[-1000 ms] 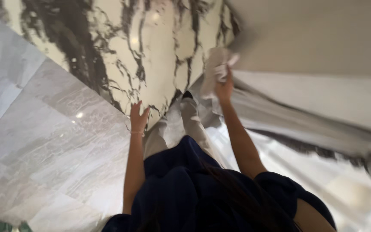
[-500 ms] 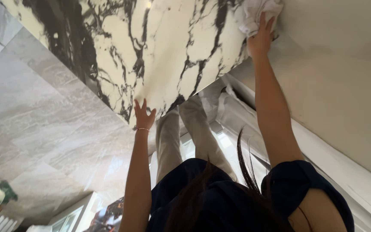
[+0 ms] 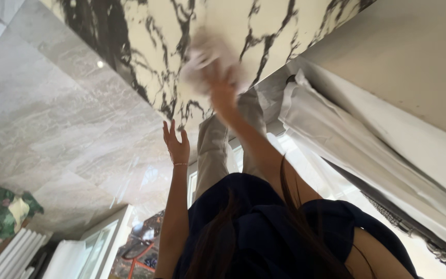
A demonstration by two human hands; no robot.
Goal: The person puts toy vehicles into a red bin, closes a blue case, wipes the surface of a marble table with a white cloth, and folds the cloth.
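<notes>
Your right hand [image 3: 222,88] presses a crumpled white cloth [image 3: 207,57] against the white black-veined marble slab [image 3: 145,46], beyond your fingers. Your left hand [image 3: 176,144], fingers spread and empty, rests nearer the slab's edge.

The marbled slab [image 3: 130,36] is open around the right hand [image 3: 223,90] and its cloth [image 3: 207,54]; the left hand [image 3: 176,144] rests at the edge, the grey wall [image 3: 414,67] borders the far side
</notes>
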